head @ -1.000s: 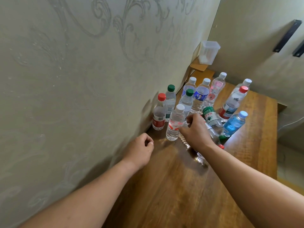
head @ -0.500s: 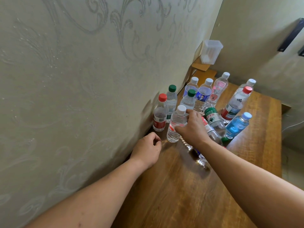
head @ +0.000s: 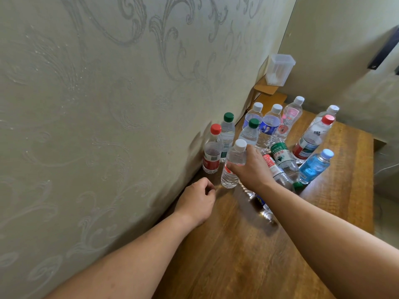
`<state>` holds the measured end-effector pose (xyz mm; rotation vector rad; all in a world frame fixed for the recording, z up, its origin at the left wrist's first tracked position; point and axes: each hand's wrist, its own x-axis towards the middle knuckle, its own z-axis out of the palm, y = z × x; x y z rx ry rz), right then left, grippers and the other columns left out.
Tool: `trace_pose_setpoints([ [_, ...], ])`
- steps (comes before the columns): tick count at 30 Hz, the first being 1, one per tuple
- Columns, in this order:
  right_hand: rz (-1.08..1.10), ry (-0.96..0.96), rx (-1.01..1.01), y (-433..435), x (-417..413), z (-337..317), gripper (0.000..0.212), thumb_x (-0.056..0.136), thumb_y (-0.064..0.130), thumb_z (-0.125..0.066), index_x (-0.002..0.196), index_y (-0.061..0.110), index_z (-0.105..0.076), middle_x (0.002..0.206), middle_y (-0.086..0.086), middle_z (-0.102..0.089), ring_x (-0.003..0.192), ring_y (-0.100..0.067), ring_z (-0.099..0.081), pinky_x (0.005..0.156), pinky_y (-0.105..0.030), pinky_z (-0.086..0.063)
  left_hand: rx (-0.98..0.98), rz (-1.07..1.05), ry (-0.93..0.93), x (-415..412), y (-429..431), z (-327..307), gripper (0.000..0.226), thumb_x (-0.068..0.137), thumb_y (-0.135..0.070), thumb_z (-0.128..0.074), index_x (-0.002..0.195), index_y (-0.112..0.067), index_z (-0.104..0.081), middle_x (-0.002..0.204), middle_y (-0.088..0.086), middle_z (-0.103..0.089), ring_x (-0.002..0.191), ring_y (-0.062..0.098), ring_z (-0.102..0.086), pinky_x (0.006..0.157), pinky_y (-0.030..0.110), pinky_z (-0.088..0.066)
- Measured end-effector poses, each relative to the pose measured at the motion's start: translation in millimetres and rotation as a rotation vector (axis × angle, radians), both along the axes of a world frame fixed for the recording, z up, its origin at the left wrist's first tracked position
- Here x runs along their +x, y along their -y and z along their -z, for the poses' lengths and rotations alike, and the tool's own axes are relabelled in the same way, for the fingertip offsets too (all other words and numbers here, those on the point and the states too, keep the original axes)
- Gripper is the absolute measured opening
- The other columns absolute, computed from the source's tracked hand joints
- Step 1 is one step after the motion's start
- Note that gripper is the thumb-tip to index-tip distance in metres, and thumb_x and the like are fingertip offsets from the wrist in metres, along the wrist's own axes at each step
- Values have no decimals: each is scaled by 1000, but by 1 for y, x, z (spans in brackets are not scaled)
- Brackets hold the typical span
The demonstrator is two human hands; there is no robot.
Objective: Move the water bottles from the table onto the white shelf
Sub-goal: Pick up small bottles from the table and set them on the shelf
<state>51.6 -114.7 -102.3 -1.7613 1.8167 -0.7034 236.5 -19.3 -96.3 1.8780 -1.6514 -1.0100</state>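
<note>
White-capped bottle stands by the wall on the table's left side, with the right hand wrapped round its upper half. The left hand sits just nearer, loosely curled and holding nothing. The right forearm hides part of the lying bottles, maybe three of them.

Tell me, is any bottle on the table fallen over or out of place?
Yes. Three bottles lie on their sides beside the right hand: a green-labelled bottle, a red-labelled bottle, and a blue-labelled bottle partly under the forearm. The others stand upright, including the white-capped bottle the hand grips. No spill shows.
</note>
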Motion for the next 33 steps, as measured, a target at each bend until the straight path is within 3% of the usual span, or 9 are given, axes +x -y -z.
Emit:
trace_pose_setpoints([
  [8,16,6,-7,-11,1,-1,69,88,42,-85,144,23,-50,139,1,-65,126,-21,-62,92,-34,-46,12,-1,8,2,-10,0,13,105,-32,-56,95,-30,-64,81,-8,-68,67,10,-60,57,28,-39],
  [22,10,45,-12,-43,1,-3,71,83,37,-90,143,28,-54,137,1,-62,123,-19,-58,100,-40,-51,7,-8,17,9,-27,-20,10,106,-31,-55,101,-29,-63,86,-11,-65,72,7,-58,59,25,-40],
  [29,-78,58,-31,-101,11,-24,69,80,40,-91,139,25,-59,131,6,-60,118,-15,-58,102,-37,-51,-2,-21,27,19,-61,-39,12,105,-33,-58,112,-27,-65,106,-8,-71,93,12,-66,82,31,-56],
  [33,-149,36,-82,-147,30,-47,69,78,44,-91,138,32,-59,127,11,-61,116,-13,-58,94,-33,-50,-19,4,19,30,-99,-52,38,104,-39,-63,139,-26,-59,130,-4,-69,113,15,-66,96,29,-55],
])
